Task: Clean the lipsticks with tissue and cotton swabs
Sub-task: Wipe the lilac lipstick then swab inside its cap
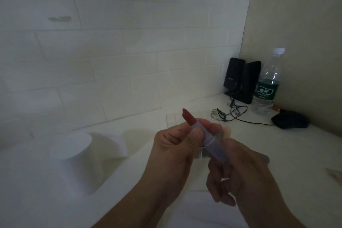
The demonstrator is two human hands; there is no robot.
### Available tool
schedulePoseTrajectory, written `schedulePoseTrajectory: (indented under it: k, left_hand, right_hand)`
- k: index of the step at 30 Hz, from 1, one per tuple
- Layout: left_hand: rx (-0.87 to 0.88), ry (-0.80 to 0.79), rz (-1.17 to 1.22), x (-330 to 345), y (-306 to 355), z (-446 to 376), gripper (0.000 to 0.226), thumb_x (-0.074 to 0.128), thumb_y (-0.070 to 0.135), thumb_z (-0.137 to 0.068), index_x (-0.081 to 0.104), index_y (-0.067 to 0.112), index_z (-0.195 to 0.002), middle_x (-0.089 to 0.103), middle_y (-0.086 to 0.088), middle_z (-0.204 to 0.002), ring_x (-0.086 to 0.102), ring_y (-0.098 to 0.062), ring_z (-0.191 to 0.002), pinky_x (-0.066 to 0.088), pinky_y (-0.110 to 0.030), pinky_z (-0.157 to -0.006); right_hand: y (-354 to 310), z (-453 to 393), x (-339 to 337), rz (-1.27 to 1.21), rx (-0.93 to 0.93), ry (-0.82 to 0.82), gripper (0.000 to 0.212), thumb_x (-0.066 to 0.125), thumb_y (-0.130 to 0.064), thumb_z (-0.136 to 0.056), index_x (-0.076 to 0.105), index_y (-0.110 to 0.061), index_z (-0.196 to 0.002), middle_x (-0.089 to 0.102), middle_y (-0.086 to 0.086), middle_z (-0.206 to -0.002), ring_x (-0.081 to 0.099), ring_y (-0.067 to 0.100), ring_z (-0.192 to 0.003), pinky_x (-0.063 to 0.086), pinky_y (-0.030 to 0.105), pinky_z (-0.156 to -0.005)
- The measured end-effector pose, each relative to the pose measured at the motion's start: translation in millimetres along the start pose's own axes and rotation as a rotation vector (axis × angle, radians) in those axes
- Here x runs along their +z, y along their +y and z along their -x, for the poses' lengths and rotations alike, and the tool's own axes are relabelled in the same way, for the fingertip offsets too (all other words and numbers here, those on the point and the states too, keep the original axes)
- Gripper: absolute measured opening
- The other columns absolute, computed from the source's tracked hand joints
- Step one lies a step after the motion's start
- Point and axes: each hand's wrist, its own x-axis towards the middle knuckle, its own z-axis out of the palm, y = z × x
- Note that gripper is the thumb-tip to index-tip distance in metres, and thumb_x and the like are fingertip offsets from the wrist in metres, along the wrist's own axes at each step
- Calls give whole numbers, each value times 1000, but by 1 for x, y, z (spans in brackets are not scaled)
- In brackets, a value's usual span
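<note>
Holding the lipstick [205, 135] slantwise, we pinch its tube in both hands; left hand [172, 146] nearer the bullet; right hand [240, 170] twisting the base.

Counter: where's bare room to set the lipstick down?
Bare counter lies right of the hands, with the mouse behind it. A smaller patch sits between the tissue roll and left hand. The back corner is crowded: speakers, bottle, cables.

The water bottle [267, 83] bears a green label with white characters (too blurred to read).
</note>
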Motion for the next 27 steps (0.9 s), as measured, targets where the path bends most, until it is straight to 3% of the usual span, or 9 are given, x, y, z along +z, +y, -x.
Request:
schedulePoseTrajectory:
  k: [2, 7, 12, 15, 19, 21, 23, 25, 27]
  left_hand:
    - [-7, -22, 24, 1, 0, 0, 25, 71, 41, -77, 77, 20, -89, 75, -3, -94, 68, -17, -94, 54, -26, -83]
    - [-2, -48, 60, -1, -5, 0, 25, 73, 38, -76, 77, 17, -89, 75, -4, -94, 68, -19, -98, 52, -27, -86]
    - [-108, -106, 3, 0, -7, -2, 63, 75, 60, -66, 71, 21, -115, 72, -1, -110, 67, -17, -105, 52, -28, -91]
    - [-209, -181, -99, 5, -9, 3, 79, 69, 63, -71, 61, 8, -126, 70, -3, -81, 68, -14, -69, 55, -24, -70]
    - [-227, -104, -127, 4, -12, 5, 65, 68, 51, -81, 64, -2, -119, 67, -3, -68, 64, -11, -58, 52, -17, -59]
    - [-209, -84, -129, 0, -11, 2, 58, 71, 45, -79, 67, -1, -115, 71, -6, -77, 68, -14, -68, 56, -24, -70]
    - [-191, -54, -125, -5, -10, -1, 41, 74, 36, -78, 73, 7, -107, 74, -9, -98, 70, -23, -93, 53, -35, -91]
    - [-179, 15, -126, -9, -4, -5, 32, 71, 34, -72, 78, 17, -98, 74, -8, -107, 67, -25, -106, 51, -35, -96]
    - [-182, 93, -125, -13, 3, -10, 26, 75, 35, -70, 79, 19, -91, 74, -8, -105, 69, -24, -101, 54, -30, -87]
  right_hand:
    - [1, 3, 1, 30, -68, -9, 50, 60, -51, -83, 62, -1, -76, 36, 7, -43, 40, 22, -33, 28, 18, -40]
    - [2, 3, 0, -74, 173, -86, 62, 45, -66, -79, 51, -12, -52, 23, 5, -43, 33, 15, -30, 23, 16, -39]
    - [1, -4, -2, -179, 96, -126, 78, 61, -77, -65, 60, -3, -88, 35, 5, -48, 35, 15, -33, 26, 16, -40]
    - [1, -6, -1, -175, 43, -89, 73, 58, -78, -64, 68, -11, -92, 39, 6, -51, 35, 16, -33, 26, 18, -41]
    - [-1, 1, 2, -57, 4, -13, 68, 45, -71, -82, 67, -9, -98, 37, 4, -48, 36, 16, -35, 27, 15, -39]
    - [-3, 2, 3, 1, -5, -21, 67, 42, -69, -81, 67, -7, -90, 39, 6, -47, 37, 16, -34, 28, 14, -39]
    - [-6, 2, 0, 177, -6, -23, 84, 31, -85, -73, 67, -9, -73, 47, 9, -45, 39, 17, -33, 28, 15, -38]
    - [-13, -3, -13, 362, -38, 71, 90, 25, -89, -68, 71, -12, -75, 50, 10, -47, 41, 17, -36, 32, 17, -38]
    - [-25, -7, -33, 554, -124, 192, 61, 37, -70, -79, 72, -19, -79, 50, 8, -48, 41, 18, -43, 36, 25, -42]
